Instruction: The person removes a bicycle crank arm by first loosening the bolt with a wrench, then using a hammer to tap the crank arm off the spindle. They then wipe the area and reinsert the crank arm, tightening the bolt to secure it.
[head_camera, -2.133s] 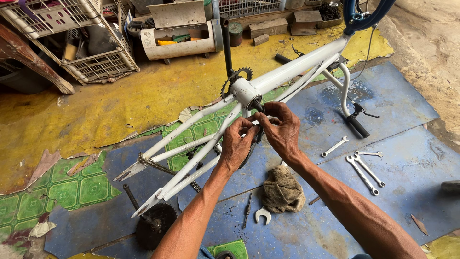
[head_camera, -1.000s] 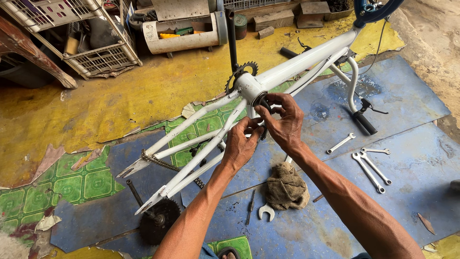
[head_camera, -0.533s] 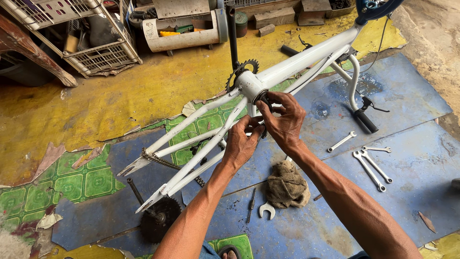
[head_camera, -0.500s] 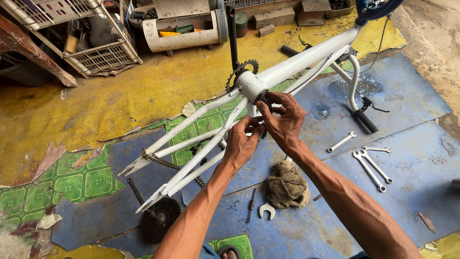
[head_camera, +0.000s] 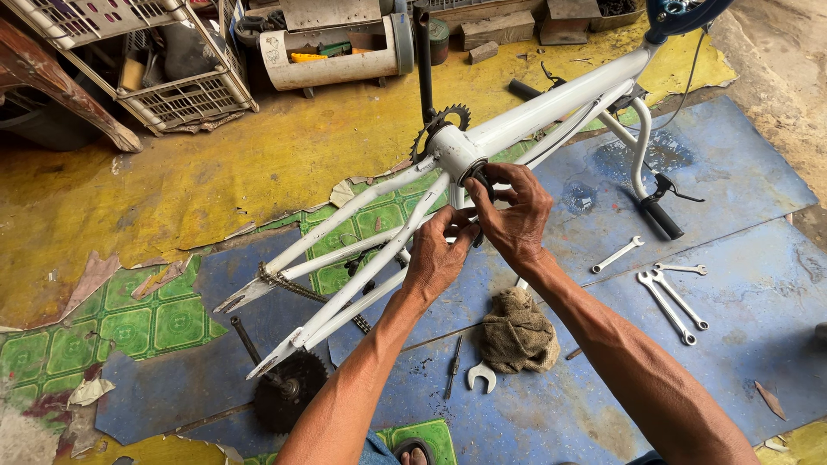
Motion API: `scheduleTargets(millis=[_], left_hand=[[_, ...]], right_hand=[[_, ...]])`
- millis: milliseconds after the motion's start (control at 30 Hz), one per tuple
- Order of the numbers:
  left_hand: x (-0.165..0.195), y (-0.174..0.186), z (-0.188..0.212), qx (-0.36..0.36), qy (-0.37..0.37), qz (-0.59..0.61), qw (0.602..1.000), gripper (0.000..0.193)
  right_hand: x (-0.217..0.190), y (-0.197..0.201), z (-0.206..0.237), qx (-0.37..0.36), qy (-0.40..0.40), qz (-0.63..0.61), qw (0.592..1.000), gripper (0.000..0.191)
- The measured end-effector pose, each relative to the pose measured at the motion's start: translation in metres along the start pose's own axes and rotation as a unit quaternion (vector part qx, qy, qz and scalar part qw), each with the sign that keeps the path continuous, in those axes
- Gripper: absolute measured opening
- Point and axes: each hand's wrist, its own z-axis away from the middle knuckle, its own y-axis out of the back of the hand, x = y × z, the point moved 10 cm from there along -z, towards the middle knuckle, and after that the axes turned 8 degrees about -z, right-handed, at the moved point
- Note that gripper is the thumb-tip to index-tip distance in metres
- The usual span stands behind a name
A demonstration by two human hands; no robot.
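Lying at the lower left of the frame, a dark toothed sprocket on an axle [head_camera: 289,392] rests near the rear fork ends of the upturned white metal bicycle frame [head_camera: 534,108]. At centre, the left hand [head_camera: 441,257] pinches narrowly under the frame's bottom bracket shell [head_camera: 454,151], while the right hand [head_camera: 515,211] grips a small black ring [head_camera: 479,178] there. Lower right of centre lies a brown crumpled rag [head_camera: 517,329]; further right, silver spanners [head_camera: 668,288] rest on the blue floor mat [head_camera: 758,293].
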Motion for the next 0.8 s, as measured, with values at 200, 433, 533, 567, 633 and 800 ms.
scheduleTargets(millis=[200,433,533,567,633,800], left_hand=[[0.001,0.001,0.000,0.009,-0.012,-0.022,1.000,0.021],[-0.003,-0.001,0.000,-0.001,0.002,-0.017,1.000,0.022],[-0.002,-0.001,-0.001,0.002,-0.007,-0.020,1.000,0.023],[-0.002,-0.001,-0.001,0.001,-0.006,-0.021,1.000,0.023],[-0.003,-0.001,-0.001,0.001,-0.006,-0.022,1.000,0.023],[0.000,-0.001,-0.001,0.005,-0.015,-0.023,1.000,0.020]], right_hand=[[-0.006,0.003,0.002,0.004,0.032,0.042,0.999,0.026],[-0.001,-0.001,0.004,-0.013,0.022,-0.003,1.000,0.027],[0.002,-0.001,0.004,-0.006,0.021,0.014,1.000,0.025],[0.003,-0.001,0.003,-0.006,0.023,0.031,0.999,0.025],[0.005,-0.001,0.003,-0.006,0.028,0.066,0.997,0.024],[0.032,-0.002,0.007,-0.076,-0.025,0.091,0.993,0.038]])
